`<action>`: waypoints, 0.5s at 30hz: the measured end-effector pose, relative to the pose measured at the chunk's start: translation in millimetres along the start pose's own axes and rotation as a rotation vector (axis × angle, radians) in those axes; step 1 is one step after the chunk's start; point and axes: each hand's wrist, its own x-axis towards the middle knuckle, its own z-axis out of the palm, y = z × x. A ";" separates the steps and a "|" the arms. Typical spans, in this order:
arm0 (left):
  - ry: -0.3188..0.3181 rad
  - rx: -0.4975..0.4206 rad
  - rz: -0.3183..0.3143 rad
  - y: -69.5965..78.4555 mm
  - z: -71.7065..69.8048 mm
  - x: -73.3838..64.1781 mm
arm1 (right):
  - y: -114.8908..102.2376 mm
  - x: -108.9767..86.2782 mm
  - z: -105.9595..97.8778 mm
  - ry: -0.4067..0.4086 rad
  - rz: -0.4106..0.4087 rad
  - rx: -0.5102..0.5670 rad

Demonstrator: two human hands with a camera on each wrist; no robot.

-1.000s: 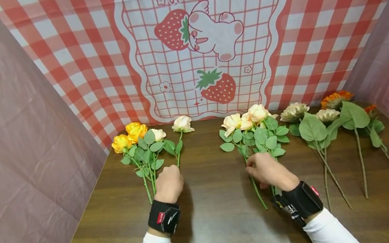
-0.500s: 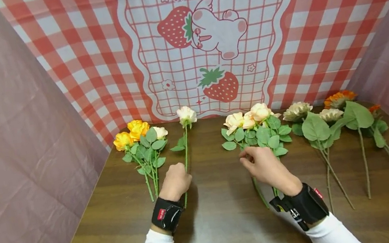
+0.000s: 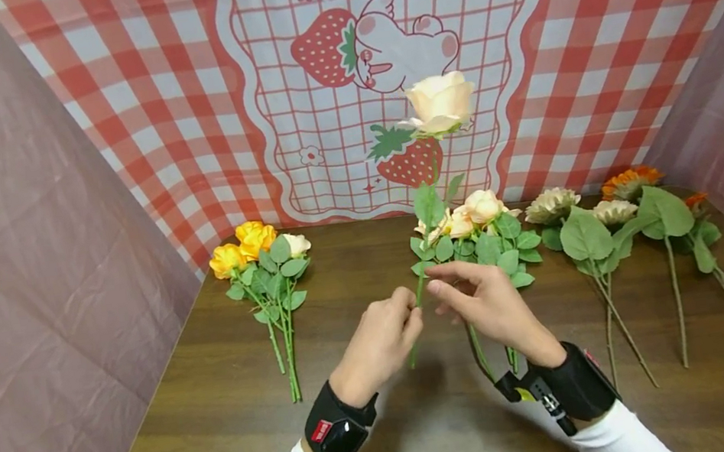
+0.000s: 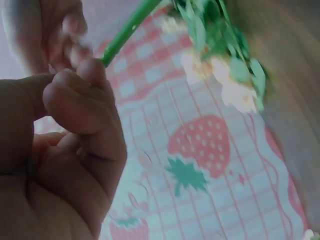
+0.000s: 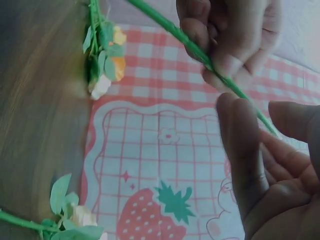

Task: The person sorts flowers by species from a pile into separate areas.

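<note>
A cream rose (image 3: 440, 103) stands raised above the table, bloom up and slightly tilted to the right. My left hand (image 3: 381, 339) pinches its green stem low down between thumb and fingers, and the stem's end sticks out below. In the right wrist view the stem (image 5: 170, 27) runs diagonally past the left fingers. My right hand (image 3: 491, 304) is beside the stem, thumb and fingers spread around it without gripping. Under the right hand lies a bunch of peach roses (image 3: 483, 207), its stems partly hidden by that hand and wrist.
On the left of the wooden table (image 3: 224, 431) lie yellow roses (image 3: 256, 241) with a white rose (image 3: 297, 244). Long-stemmed flowers lie to the right, pale ones (image 3: 552, 205) and orange ones (image 3: 630, 182). A strawberry-print cloth (image 3: 333, 122) hangs behind the table.
My left hand has lifted the cream rose off the table and carried it right, up to the right hand. The right hand has stayed above the peach bunch, fingers now spread more.
</note>
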 end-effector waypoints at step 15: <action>0.001 -0.033 -0.074 20.4 -13.3 -3.3 | -3.3 -0.3 -14.5 0.194 -0.007 -0.166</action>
